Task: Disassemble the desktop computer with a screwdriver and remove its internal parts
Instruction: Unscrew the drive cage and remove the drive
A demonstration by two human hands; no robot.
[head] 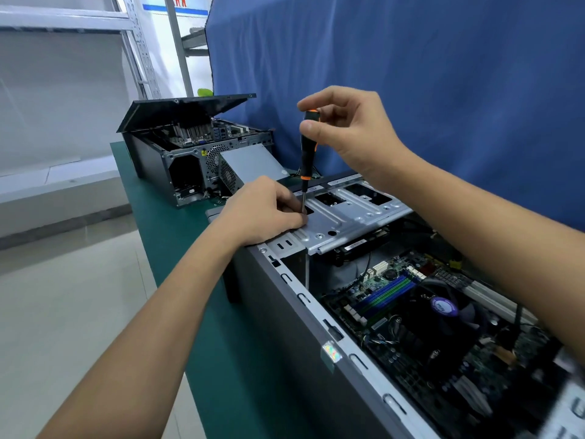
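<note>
An open desktop case (285, 315) lies on its side on the green bench. Its motherboard (421, 331) with a black fan shows inside. A silver metal drive bracket (354, 213) spans the case's far end. My right hand (351, 131) grips the top of a black and orange screwdriver (306, 153), which stands upright with its tip down on the bracket. My left hand (266, 210) rests on the bracket with its fingers pinched around the shaft near the tip. The screw itself is hidden by my fingers.
A second, partly stripped computer (190, 153) stands further along the green bench (177, 248), lid (177, 110) propped open, a grey power supply (250, 167) leaning against it. A blue cloth (411, 74) hangs behind the bench. White shelving (63, 23) stands at the left.
</note>
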